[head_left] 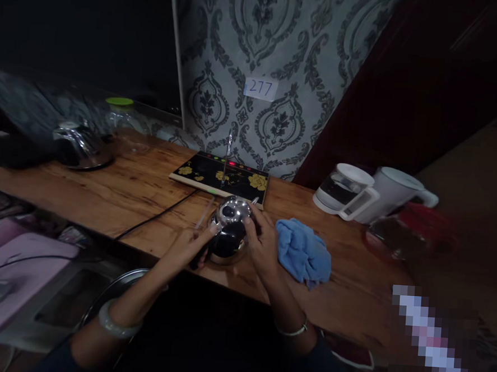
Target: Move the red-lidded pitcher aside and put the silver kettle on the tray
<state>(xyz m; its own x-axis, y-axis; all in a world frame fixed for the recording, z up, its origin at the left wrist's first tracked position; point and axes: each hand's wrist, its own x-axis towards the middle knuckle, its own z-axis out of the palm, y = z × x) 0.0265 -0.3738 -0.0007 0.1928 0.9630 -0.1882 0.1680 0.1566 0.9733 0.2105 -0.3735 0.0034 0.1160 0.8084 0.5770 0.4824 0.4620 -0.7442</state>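
Note:
A small shiny metal kettle (228, 238) stands at the front edge of the wooden table, its short spout pointing to the back right. My left hand (194, 241) is closed round its dark handle, with the thumb resting by the lid (235, 207). Against the kettle's right side, my right hand (263, 237) holds it with thumb and bent fingers near the lid and spout. Whether the lid is loose cannot be seen. Just right of that hand lies a crumpled blue cloth (303, 251).
Behind the kettle is a black electric tea stove (219, 173) with gold flowers, a thin upright spout and a lit red display. A glass-and-white jug (345, 189), a white pitcher (393, 192) and a red-lidded jug (414, 235) stand right. Another kettle (82, 145) is at left.

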